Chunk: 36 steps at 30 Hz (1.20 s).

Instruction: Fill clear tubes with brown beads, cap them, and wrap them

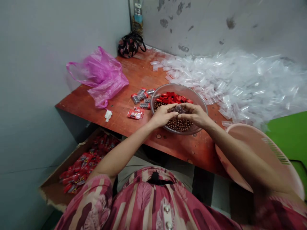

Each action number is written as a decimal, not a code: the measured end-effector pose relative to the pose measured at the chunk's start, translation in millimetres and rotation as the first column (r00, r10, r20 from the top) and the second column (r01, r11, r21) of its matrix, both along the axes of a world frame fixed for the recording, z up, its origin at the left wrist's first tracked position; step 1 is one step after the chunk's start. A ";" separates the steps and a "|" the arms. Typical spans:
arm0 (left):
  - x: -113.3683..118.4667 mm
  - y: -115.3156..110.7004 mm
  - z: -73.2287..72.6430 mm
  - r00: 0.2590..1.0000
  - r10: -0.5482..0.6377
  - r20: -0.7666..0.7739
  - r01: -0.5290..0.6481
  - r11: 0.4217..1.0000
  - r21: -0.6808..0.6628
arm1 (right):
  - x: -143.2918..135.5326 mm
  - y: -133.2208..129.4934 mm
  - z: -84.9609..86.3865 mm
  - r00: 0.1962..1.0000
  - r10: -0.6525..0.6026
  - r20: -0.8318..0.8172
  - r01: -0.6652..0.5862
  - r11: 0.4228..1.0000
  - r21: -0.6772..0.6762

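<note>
Over a round bowl (157,92), my left hand (163,116) and my right hand (196,115) come together, fingers closed. Between their fingertips is a small clear plastic container (179,109), with dark contents that look like brown balls. Brown balls (178,124) fill the lower part of the bowl. Red plastic caps (170,96) lie heaped at the bowl's far side. Left of the bowl lie several small clear containers (143,95) with dark contents and red ends, and some red printed packets (135,113).
A large pile of clear plastic containers (223,76) covers the right back. A pink bag (105,73), white scrap (108,115) and dark floral pouch (129,44) are on the left. Below are a box (56,190) of red-capped pieces (81,166) and, at right, a peach basket (251,143).
</note>
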<state>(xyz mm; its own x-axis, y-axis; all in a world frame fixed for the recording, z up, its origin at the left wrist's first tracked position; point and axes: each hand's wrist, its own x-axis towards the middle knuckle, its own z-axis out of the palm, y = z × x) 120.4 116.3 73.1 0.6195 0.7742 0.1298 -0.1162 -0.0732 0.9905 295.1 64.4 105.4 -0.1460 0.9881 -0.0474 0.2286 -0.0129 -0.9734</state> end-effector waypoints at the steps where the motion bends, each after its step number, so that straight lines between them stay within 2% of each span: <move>1: 2.0 -0.1 -1.4 0.999 -0.024 0.049 0.027 0.997 -0.066 | 2.8 -1.9 -0.2 1.000 -0.011 0.017 0.010 1.000 0.028; 5: 4.4 -0.8 -1.9 0.984 -0.079 0.162 0.122 0.954 -0.274 | 16.7 -9.1 2.8 0.979 -0.040 0.197 0.007 0.986 0.164; 8: 2.5 -0.8 0.5 0.979 -0.113 0.169 0.157 0.948 -0.277 | 23.9 -10.8 10.0 0.919 -0.026 0.394 -0.077 0.967 0.242; 11: 0.9 -0.9 1.6 0.986 -0.132 0.104 0.153 0.962 -0.225 | 25.6 -9.0 18.5 0.844 0.014 0.536 -0.174 0.953 0.250; 14: 1.1 -0.9 0.0 0.994 -0.081 0.074 0.093 0.980 -0.174 | 24.4 -6.5 24.6 0.801 0.006 0.598 -0.198 0.946 0.257; 19: 2.3 1.6 -1.8 1.000 -0.001 -0.022 0.002 0.998 0.068 | 21.6 -2.3 26.5 0.724 -0.004 0.690 -0.232 0.940 0.250; 24: -2.7 3.4 5.9 0.989 0.062 -0.135 -0.026 0.968 0.251 | 19.4 4.5 27.2 0.539 -0.022 0.842 -0.338 0.910 0.240; 27: -6.2 7.0 7.0 0.975 0.169 -0.146 -0.118 0.945 0.305 | 23.7 7.3 28.8 0.408 -0.034 0.912 -0.341 0.921 0.187; 29: -6.5 11.4 3.8 0.968 0.232 -0.093 -0.207 0.952 0.224 | 28.0 9.2 26.1 0.338 0.033 0.940 -0.314 0.946 0.079; 31: -4.8 15.7 -0.7 0.970 0.245 -0.009 -0.244 0.969 0.042 | 29.3 12.5 18.2 0.247 0.118 0.962 -0.285 0.957 -0.044; 34: -1.6 18.6 -4.3 0.967 0.228 0.111 -0.203 0.958 -0.201 | 20.1 21.4 -1.2 0.125 0.140 0.982 -0.272 0.957 -0.102; 36: -1.1 18.0 -3.4 0.964 0.218 0.150 -0.176 0.952 -0.251 | 8.5 29.7 -14.6 0.077 0.131 0.988 -0.275 0.956 -0.105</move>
